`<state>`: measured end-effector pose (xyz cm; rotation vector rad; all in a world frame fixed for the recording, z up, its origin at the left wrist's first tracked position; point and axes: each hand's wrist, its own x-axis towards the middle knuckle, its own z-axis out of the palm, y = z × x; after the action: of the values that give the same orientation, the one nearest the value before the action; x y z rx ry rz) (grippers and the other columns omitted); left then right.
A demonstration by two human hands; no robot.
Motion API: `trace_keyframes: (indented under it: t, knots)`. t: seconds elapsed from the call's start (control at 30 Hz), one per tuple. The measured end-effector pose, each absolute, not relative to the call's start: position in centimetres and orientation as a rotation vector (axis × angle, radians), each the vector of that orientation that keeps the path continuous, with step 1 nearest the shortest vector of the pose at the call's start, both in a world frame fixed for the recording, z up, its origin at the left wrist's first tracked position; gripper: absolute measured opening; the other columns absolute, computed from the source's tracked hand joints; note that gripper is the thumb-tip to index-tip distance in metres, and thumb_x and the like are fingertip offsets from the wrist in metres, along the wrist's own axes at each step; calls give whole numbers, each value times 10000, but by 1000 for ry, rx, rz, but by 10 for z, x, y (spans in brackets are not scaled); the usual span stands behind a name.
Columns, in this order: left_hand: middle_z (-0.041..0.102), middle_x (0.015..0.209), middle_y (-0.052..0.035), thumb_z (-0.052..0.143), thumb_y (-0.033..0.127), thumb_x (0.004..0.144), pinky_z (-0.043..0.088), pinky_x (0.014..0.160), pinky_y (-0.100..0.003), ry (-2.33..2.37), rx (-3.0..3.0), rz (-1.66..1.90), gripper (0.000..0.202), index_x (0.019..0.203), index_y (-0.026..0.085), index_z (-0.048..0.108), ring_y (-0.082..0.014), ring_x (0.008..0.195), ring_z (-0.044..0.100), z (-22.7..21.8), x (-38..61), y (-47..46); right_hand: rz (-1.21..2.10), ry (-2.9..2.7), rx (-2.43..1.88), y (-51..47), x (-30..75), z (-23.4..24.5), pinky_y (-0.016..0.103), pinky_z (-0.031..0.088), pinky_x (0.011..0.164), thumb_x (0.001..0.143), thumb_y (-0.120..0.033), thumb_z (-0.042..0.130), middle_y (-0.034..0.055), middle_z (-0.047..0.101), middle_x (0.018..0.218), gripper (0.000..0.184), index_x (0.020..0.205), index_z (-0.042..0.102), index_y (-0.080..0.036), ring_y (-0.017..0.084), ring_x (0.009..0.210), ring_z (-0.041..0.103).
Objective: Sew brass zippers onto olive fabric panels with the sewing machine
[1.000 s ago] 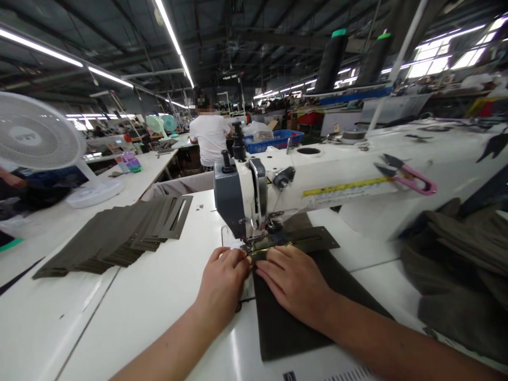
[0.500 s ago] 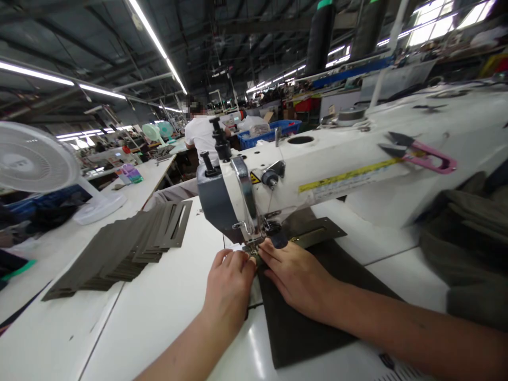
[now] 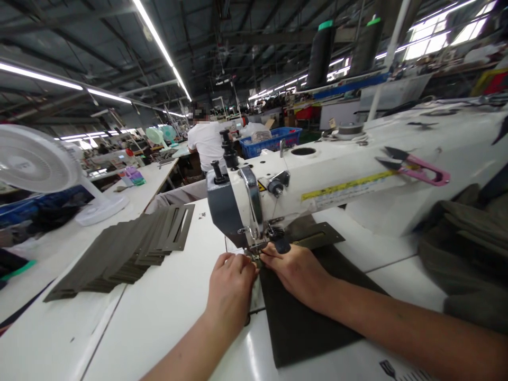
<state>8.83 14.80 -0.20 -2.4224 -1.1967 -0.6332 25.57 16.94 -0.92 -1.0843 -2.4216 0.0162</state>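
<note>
A dark olive fabric panel (image 3: 305, 330) lies under the needle area of a white sewing machine (image 3: 337, 172) and hangs toward me over the bed. A slotted piece with a strip of yellow zipper (image 3: 317, 236) lies behind it. My right hand (image 3: 299, 272) is closed on the panel just right of the presser foot (image 3: 256, 248), fingertips pinched together. My left hand (image 3: 232, 283) is curled at the left of the foot, its thumb and fingertips together by the panel's edge. What these left fingertips grip is hidden.
A fanned stack of slotted dark pieces (image 3: 123, 251) lies on the left of the white table (image 3: 159, 328). Pink-handled thread snips (image 3: 424, 168) rest on the machine arm. Dark cloth (image 3: 472, 254) is heaped at right. A white fan (image 3: 39, 159) and a seated person (image 3: 206, 140) are beyond.
Both hands stay beside the presser foot, with the right fingers drawn into a tighter pinch. The view has shifted slightly; the panel has barely moved.
</note>
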Motion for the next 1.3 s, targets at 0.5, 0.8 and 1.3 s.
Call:
trace_keyframes:
  t: [0.5, 0.8, 1.3]
  knots:
    - [575, 681, -32, 549, 174, 830, 449, 659, -338, -1225, -2377, -622, 148, 686, 144, 562, -186, 636, 552, -6, 88, 153, 0, -2446, -1109, 171, 255, -7, 273, 438, 794, 849, -108, 428, 71, 663, 897, 231, 864, 647, -180, 169, 863, 600]
    - [598, 715, -28, 628, 141, 765, 464, 649, -349, -1239, -2370, -705, 82, 710, 149, 568, -200, 656, 554, -11, 86, 154, -32, -2332, -1079, 172, 253, -15, 300, 449, 779, 816, -92, 452, 64, 657, 865, 202, 871, 628, -174, 182, 834, 597]
    - [609, 722, -23, 614, 130, 777, 462, 679, -330, -1233, -2390, -717, 81, 706, 159, 589, -187, 683, 560, -11, 85, 154, -31, -2354, -982, 171, 258, -15, 330, 426, 820, 858, -121, 405, 68, 641, 909, 249, 921, 629, -207, 186, 890, 576]
